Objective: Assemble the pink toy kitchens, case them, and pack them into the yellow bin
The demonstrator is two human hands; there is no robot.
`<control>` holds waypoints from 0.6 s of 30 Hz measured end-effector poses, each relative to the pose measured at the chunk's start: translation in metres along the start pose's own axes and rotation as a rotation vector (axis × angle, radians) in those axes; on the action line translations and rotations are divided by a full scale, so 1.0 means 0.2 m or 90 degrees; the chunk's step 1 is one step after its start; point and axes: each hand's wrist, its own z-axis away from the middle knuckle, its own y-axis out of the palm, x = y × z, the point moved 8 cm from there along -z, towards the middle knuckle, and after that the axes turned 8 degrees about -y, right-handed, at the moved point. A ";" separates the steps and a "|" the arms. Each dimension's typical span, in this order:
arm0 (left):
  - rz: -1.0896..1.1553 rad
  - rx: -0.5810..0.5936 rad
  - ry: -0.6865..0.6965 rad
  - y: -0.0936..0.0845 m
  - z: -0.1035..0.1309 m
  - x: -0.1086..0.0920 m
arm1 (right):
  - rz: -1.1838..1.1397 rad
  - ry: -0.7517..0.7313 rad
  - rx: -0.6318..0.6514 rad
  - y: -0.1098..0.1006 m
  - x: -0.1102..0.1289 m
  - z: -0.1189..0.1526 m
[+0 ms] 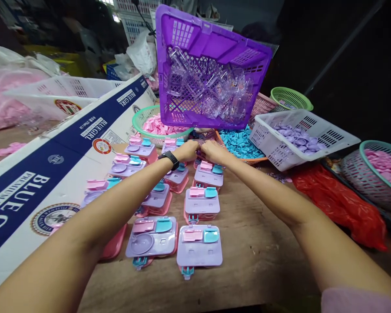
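Both my arms reach forward over rows of small plastic toy cases with lilac lids. My left hand (188, 151), with a black watch (170, 159) at its wrist, is closed at the far end of the rows. Right beside it my right hand (214, 152) is also closed, the knuckles nearly touching. Whatever the fingers hold is hidden behind them. Nearest below the hands is a lilac-lidded case (209, 174) with pink and turquoise pieces on top. A front case (199, 248) carries the same two pieces, and its neighbour (153, 237) also has a lilac round dish.
A purple crate (211, 32) of clear plastic parts tilts up behind my hands. Around it stand a green basket (140, 126) of pink pieces, turquoise pieces (239, 142) in an orange basket, and a white basket (273, 150) of lilac pieces. A printed carton (74, 161) borders the left; red plastic (339, 200) lies right.
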 end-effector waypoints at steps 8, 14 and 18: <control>-0.023 0.030 0.043 0.02 0.03 -0.02 | 0.010 -0.012 0.003 0.00 0.04 0.01; -0.044 -0.031 0.120 -0.03 0.05 -0.09 | -0.100 0.001 -0.101 -0.12 -0.02 0.17; -0.030 -0.047 0.137 0.01 0.01 -0.07 | -0.145 0.123 -0.411 -0.40 -0.41 0.61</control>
